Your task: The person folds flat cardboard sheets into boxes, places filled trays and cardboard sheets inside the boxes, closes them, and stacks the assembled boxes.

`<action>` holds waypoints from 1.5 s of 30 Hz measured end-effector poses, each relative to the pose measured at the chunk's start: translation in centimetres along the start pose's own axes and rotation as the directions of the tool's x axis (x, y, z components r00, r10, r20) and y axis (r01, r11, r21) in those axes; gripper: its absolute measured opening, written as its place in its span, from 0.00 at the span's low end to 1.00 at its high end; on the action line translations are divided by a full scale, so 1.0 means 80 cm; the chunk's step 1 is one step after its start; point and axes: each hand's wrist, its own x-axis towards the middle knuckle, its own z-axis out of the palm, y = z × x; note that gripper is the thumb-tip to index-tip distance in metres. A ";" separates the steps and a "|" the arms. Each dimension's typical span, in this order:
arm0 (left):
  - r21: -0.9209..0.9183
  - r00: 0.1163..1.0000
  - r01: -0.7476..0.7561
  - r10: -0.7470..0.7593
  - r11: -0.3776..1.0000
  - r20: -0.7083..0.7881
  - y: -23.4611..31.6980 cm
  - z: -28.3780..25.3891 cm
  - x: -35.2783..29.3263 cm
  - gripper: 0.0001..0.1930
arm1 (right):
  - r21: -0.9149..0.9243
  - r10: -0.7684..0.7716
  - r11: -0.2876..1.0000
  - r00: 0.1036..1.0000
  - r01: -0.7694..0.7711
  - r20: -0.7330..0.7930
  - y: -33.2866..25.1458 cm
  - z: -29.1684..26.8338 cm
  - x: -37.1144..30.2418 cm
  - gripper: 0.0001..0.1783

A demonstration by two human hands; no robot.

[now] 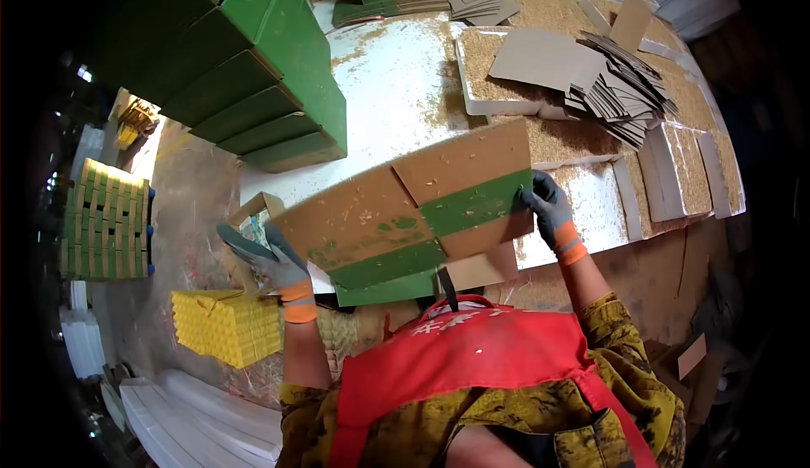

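Note:
In front of me a brown and green cardboard box (pixel 405 194) is tilted, with wood shavings scattered over its panels. My right hand (pixel 550 206), in a grey glove with an orange cuff, pinches the box's right edge. At the box's left end is my left hand (pixel 268 257), gloved the same way, its fingers stretched out and the thumb apart. A small flap (pixel 257 206) stands up just beyond that hand. Whether the left palm presses on the box is hard to tell.
Stacked green boxes (pixel 295 71) rise at the far left of the white table (pixel 384 63). Foam trays filled with shavings (pixel 489 54) cover its right side, with grey cardboard pieces (pixel 620 88) on top. Yellow egg trays (pixel 228 324) are stacked at lower left, near white foam pieces (pixel 194 417).

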 end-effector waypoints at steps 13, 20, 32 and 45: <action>-0.375 0.358 -0.544 0.612 0.750 0.705 0.214 -0.104 0.030 0.32 | -0.757 -0.719 0.164 0.602 0.633 0.348 -0.132 0.123 -0.094 0.36; -0.335 -0.030 0.348 0.367 0.876 0.930 0.196 -0.072 0.048 0.24 | -0.718 -0.311 -0.050 0.673 0.694 0.672 -0.117 0.140 -0.117 0.35; -0.236 0.775 0.376 -0.165 0.896 0.610 0.144 -0.069 0.107 0.21 | -0.578 -0.331 0.427 0.715 0.695 0.615 -0.175 0.056 -0.155 0.07; -0.460 0.291 0.294 0.380 0.838 0.878 0.131 -0.032 0.008 0.29 | -0.739 -0.092 0.536 0.898 0.408 0.429 -0.032 0.140 -0.094 0.33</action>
